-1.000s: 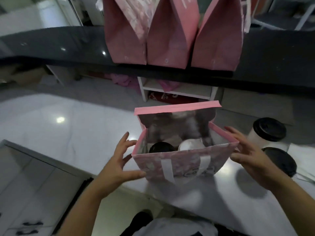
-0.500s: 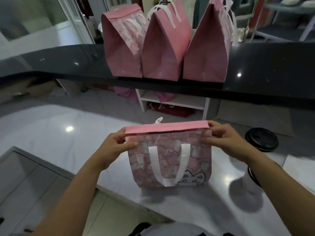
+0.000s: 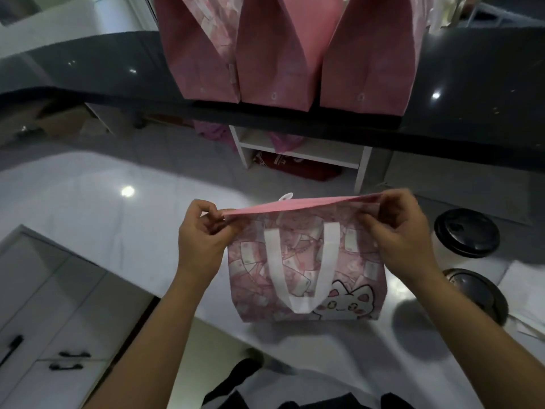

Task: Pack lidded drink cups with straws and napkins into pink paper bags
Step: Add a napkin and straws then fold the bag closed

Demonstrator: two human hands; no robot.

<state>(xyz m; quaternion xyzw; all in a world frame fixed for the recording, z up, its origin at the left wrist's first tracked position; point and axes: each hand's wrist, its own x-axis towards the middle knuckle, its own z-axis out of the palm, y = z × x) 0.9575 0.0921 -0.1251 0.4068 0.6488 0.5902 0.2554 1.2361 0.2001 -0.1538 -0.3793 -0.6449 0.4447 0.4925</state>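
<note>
Left hand [image 3: 203, 240] and right hand [image 3: 395, 234] pinch the folded top of the pink bag [image 3: 306, 270]; two black-lidded cups [image 3: 466, 233] stand to its right.

Bag [image 3: 306, 270] on counter [image 3: 88, 208]; two lidded cups [image 3: 466, 233] just right of it; three bags [image 3: 274, 54] behind, on raised ledge [image 3: 472, 84].

The patterned pink bag [image 3: 306, 270] was matt printed paper, and its white handle [image 3: 273, 261] was a flat, smooth strip. The three closed pink bags [image 3: 274, 54] behind it looked like the same dull paper. The white countertop [image 3: 88, 208] was polished and stone-like, mirroring the lights, and the black upper counter [image 3: 472, 93] was glossy too. The black cup lid [image 3: 466, 233] looked like plastic with a soft sheen. The grey cabinet fronts [image 3: 44, 305] were matt.
</note>
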